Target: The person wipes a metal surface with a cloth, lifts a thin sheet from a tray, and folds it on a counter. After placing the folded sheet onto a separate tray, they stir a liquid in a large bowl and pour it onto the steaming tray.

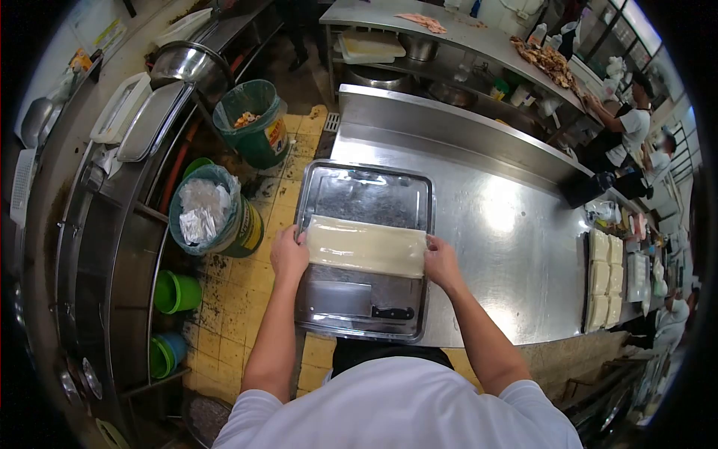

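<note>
A long pale slab [366,245], smooth and glossy, lies across a metal tray [366,187]. My left hand [289,253] grips its left end, the thumb at the edge. At the right end my right hand [441,262] pinches the slab's edge between thumb and fingers. Below the slab, in the same tray, rests a cleaver [340,298] with a black handle pointing right. The underside of the slab and some of my fingertips are hidden.
The tray sits at the left of a steel table [493,247]. Pale blocks [600,277] stand in rows at its right end. Lined bins [206,213] and green buckets [177,292] are at the left. Co-workers [632,127] are at the far right.
</note>
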{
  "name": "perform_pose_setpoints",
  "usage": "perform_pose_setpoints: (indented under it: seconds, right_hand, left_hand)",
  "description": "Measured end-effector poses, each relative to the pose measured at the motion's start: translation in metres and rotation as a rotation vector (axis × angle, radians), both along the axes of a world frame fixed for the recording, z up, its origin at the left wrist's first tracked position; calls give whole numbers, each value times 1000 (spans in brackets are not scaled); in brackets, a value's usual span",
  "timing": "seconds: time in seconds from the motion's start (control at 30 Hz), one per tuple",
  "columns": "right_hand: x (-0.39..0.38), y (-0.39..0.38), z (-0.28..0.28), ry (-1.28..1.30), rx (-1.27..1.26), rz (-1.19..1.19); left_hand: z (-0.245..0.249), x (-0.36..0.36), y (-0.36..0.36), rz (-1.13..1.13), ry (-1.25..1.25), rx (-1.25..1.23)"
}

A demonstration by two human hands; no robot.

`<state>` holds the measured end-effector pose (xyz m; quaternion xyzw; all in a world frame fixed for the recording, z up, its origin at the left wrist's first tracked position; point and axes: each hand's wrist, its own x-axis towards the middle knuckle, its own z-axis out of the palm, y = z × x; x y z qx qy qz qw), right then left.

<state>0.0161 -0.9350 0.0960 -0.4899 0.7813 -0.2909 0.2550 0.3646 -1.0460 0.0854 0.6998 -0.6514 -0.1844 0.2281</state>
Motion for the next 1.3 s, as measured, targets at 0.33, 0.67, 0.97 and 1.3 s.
perform_pose_setpoints:
  seconds: [0.33,0.67,0.97,1.3]
  right_hand:
    - [-5,55,-32,129,269,-21]
    - [4,67,-28,118,191,-101]
    - [12,115,65,-3,174,-90]
    - [-38,330,29,-96,-33,-264]
  left_hand:
    - [-22,21,-2,-12,-30,77]
    - [-6,11,-3,31,-63,113]
    - [37,-84,63,-400,192,-40]
    - [59,-246,273,-1170,208,269]
